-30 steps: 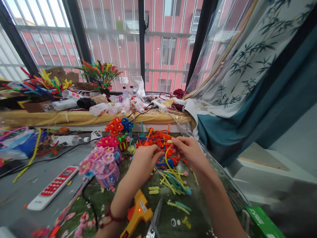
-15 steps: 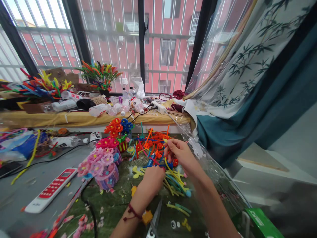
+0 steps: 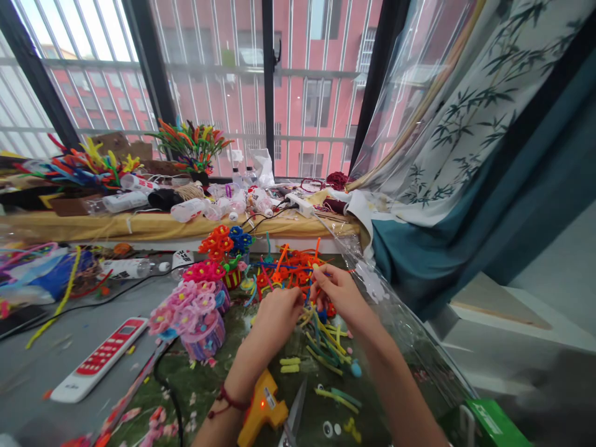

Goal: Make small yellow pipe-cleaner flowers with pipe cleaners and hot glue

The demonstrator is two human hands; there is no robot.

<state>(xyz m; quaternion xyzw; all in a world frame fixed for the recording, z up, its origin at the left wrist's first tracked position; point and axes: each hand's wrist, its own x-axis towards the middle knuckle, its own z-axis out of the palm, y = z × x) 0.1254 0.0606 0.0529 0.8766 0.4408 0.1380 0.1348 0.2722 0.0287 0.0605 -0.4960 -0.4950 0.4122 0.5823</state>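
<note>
My right hand (image 3: 342, 295) is closed in a pinch, a small yellow piece (image 3: 316, 267) at its fingertips. Close beside it, my left hand (image 3: 279, 310) has its fingers curled inward; what they hold, if anything, is hidden. Both hands are over a pile of orange, red and blue pipe-cleaner pieces (image 3: 298, 264). Just below them lie loose yellow and green stems (image 3: 326, 347). A yellow glue gun (image 3: 263, 410) with a lit red light lies beside my left forearm, next to open scissors (image 3: 295, 413).
Pink fuzzy flowers (image 3: 189, 307) in a striped pot stand left of my hands. A white and red remote (image 3: 100, 360) lies further left. Bottles and a power strip (image 3: 300, 203) crowd the window ledge. A green box (image 3: 496, 422) is at the lower right.
My left hand has moved up and left, lifting off the stems. The glue gun now shows more fully, and two short yellow pieces are visible below my left hand.
</note>
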